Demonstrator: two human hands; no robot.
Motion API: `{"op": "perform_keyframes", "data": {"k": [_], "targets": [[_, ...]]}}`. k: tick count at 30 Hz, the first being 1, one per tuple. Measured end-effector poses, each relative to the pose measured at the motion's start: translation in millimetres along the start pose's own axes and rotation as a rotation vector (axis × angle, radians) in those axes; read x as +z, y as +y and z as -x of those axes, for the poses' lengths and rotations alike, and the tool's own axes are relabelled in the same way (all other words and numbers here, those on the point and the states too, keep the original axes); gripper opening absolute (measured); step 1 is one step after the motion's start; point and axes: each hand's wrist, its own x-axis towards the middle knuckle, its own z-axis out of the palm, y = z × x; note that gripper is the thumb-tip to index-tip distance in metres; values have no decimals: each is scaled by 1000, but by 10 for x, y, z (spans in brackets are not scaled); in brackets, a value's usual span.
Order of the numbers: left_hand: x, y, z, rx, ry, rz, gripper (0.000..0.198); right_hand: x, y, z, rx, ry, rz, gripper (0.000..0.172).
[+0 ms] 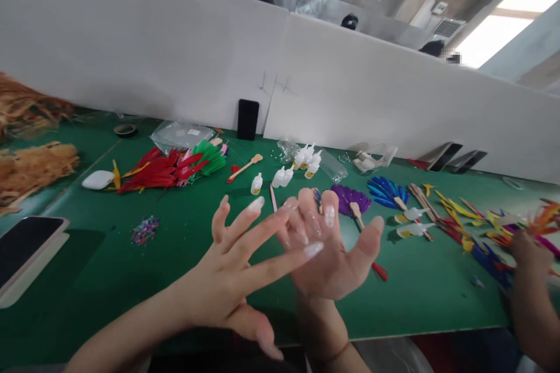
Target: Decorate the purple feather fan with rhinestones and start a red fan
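Over the green table, my left hand (231,265) is open, back up, its fingers spread and holding nothing. Its fingertips overlap my right hand (326,262), which is turned palm up with fingers bent but apart and thumb out. I see no object held in it; whether the fingertips touch is hard to tell. Just behind the hands stand small white glue bottles (256,183) and a purple feather fan (350,198) with a wooden stick. Left of them lies a small heap of colourful sequins (145,231).
Red feathers (153,172) and green feathers (209,157) lie back left. A phone (30,250) rests at the left; another phone (248,119) leans on the white partition (175,41). A blue feather fan (387,191) lies right. Another person's hand (531,253) holds orange feathers at far right.
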Motion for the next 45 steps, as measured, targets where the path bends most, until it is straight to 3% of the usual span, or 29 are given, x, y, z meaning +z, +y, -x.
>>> {"op": "perform_keyframes", "data": {"k": [4, 6, 10, 15, 20, 25, 28, 32, 36, 41, 45], "targets": [[20, -18, 2, 58, 45, 93, 80, -24, -12, -42, 8, 23, -23, 43], [36, -24, -14, 7, 80, 104, 82, -29, -4, -55, 5, 43, 0, 44], [73, -30, -112, -132, 22, 55, 84, -30, 27, -56, 12, 20, 62, 45], [93, -13, -197, -181, 2, 13, 88, -52, 56, -27, 47, -8, 48, 46], [108, -22, -147, -79, 3, 11, 79, -38, 38, -32, 62, 10, 62, 46], [125, -63, -120, -78, 164, 32, 78, -39, 58, -28, 83, 46, 87, 50], [127, -60, -125, -123, 134, 27, 82, -39, 59, -24, 95, 39, 108, 51], [116, -39, -120, -50, 82, 33, 75, -12, 21, -22, 98, 21, 97, 46], [82, -72, -109, -35, 122, 49, 85, -36, 41, -3, 99, -17, 72, 48], [59, -89, -106, -33, 37, 28, 85, -24, 62, -5, 124, -19, 66, 50], [90, -66, -102, -13, 85, 51, 79, 12, 44, -22, 120, -48, 68, 48]]}}
